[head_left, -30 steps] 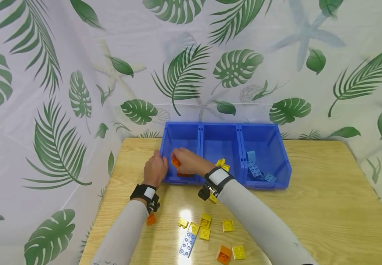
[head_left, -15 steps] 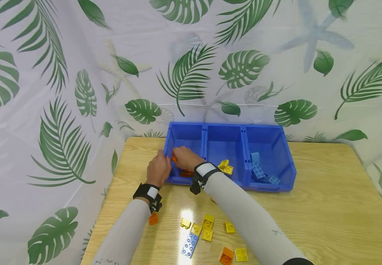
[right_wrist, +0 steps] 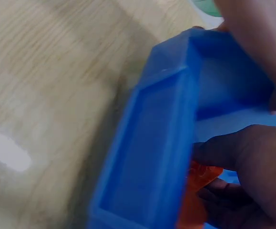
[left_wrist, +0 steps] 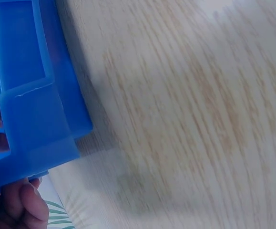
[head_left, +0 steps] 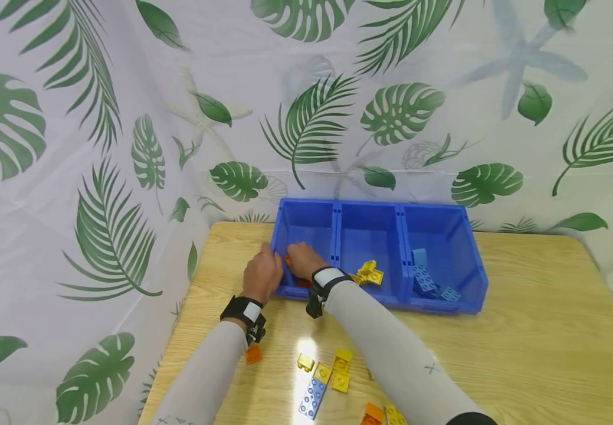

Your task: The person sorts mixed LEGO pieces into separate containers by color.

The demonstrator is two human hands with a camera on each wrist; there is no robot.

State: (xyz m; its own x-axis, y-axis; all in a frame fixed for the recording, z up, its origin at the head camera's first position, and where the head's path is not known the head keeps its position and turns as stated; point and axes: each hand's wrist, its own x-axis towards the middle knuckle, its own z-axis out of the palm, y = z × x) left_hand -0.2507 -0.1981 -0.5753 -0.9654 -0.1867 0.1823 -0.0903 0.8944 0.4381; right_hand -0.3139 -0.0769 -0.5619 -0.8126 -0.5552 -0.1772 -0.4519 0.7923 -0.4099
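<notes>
My left hand (head_left: 262, 274) grips the left side wall of a blue three-part storage bin (head_left: 446, 306); in the left wrist view some fingertips (left_wrist: 33, 205) show outside the wall and others inside. The right hand (head_left: 306, 261) reaches down into the left compartment. Its thumb and fingers pinch an orange toy brick (right_wrist: 205, 174), seen in the right wrist view low behind the front wall. More orange brick (head_left: 303, 283) shows beneath that hand, partly hidden by it.
Yellow bricks (head_left: 371, 274) lie in the middle compartment, light blue bricks (head_left: 423, 277) in the right one. On the wooden table (head_left: 540, 330) nearer me are several yellow bricks (head_left: 340, 381), a long blue brick (head_left: 312, 398) and orange bricks (head_left: 253, 354). A leaf-print sheet (head_left: 306, 88) hangs behind.
My right hand has moved down and deeper into the left compartment with the orange brick. The left hand stays on the bin's side. The head view has shifted slightly left.
</notes>
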